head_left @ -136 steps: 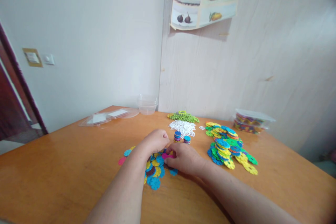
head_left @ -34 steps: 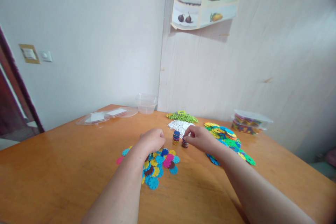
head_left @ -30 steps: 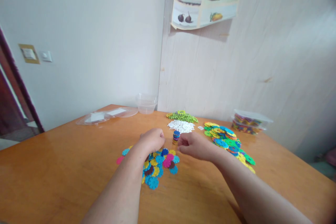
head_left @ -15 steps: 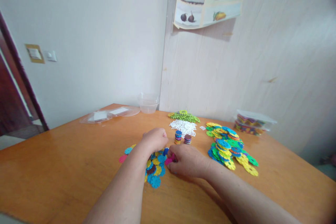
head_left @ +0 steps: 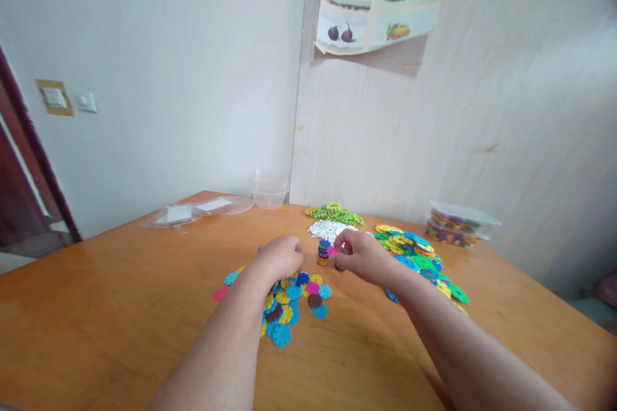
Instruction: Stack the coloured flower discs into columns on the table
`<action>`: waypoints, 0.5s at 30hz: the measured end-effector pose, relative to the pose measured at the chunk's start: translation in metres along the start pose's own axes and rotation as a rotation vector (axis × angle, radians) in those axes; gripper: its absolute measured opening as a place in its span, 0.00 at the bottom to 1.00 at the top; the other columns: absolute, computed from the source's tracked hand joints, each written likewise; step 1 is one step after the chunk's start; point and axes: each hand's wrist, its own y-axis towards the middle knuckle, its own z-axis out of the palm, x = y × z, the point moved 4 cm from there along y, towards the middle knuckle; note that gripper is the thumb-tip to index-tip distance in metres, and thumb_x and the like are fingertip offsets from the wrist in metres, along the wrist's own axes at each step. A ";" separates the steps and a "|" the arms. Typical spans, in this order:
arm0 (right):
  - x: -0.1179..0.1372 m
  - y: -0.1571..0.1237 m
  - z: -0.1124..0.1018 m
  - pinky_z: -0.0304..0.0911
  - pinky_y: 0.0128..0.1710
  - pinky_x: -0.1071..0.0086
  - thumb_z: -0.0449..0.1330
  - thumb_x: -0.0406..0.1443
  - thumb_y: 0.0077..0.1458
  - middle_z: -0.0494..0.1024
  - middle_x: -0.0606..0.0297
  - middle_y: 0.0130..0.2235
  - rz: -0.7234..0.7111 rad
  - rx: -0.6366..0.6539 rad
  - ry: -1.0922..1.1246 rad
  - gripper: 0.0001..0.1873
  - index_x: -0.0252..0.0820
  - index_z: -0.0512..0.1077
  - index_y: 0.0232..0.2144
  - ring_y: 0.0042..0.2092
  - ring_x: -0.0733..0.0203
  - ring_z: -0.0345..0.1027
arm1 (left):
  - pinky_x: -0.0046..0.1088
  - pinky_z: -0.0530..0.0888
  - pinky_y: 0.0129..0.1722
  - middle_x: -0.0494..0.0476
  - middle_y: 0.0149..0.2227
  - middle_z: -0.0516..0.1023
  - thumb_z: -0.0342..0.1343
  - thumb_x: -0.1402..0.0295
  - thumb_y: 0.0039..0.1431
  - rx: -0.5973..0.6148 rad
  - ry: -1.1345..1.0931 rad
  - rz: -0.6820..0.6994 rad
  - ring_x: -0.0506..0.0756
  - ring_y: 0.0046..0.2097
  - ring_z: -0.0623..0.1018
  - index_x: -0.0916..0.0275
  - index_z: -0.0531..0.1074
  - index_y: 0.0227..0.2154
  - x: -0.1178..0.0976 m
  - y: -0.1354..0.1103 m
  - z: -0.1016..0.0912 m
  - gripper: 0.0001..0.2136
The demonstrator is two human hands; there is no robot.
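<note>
At the fingertips of the right hand (head_left: 365, 259), pinched nearly together, was one pink disc (head_left: 332, 250), just beside two stacks (head_left: 323, 255); one left hand (head_left: 281, 255) curled near one disc heap (head_left: 282, 335), its hold impossible to tell; two plastic boxes (head_left: 450, 232) sat farther right.

Near-right of the blue-topped disc stack (head_left: 322, 253), I see bare table (head_left: 359, 340) to pass over; the right grip (head_left: 360, 257) blocks its right, the left grip (head_left: 280, 257) its left, white grid pieces (head_left: 328, 230) its back.

Two disc stacks (head_left: 323, 254), two hands (head_left: 362, 257)
</note>
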 end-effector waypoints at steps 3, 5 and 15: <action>-0.017 0.006 -0.012 0.49 0.26 0.74 0.60 0.44 0.50 0.73 0.68 0.29 0.071 -0.088 -0.044 0.15 0.42 0.72 0.37 0.29 0.65 0.63 | 0.26 0.65 0.32 0.52 0.33 0.79 0.54 0.67 0.50 0.004 0.005 -0.002 0.54 0.34 0.76 0.56 0.73 0.30 0.001 0.002 0.001 0.05; -0.025 0.009 -0.012 0.49 0.27 0.73 0.61 0.45 0.49 0.74 0.66 0.30 0.099 -0.096 -0.056 0.16 0.41 0.72 0.37 0.30 0.64 0.64 | 0.25 0.65 0.32 0.51 0.33 0.79 0.54 0.67 0.49 0.008 0.009 0.001 0.53 0.34 0.75 0.56 0.73 0.30 0.003 0.004 0.003 0.05; -0.028 0.009 -0.007 0.51 0.28 0.73 0.61 0.47 0.50 0.74 0.65 0.30 0.089 -0.107 -0.049 0.19 0.40 0.73 0.39 0.32 0.63 0.65 | 0.26 0.66 0.33 0.52 0.33 0.78 0.54 0.67 0.50 0.008 0.016 0.005 0.54 0.34 0.75 0.56 0.73 0.29 0.003 0.005 0.003 0.04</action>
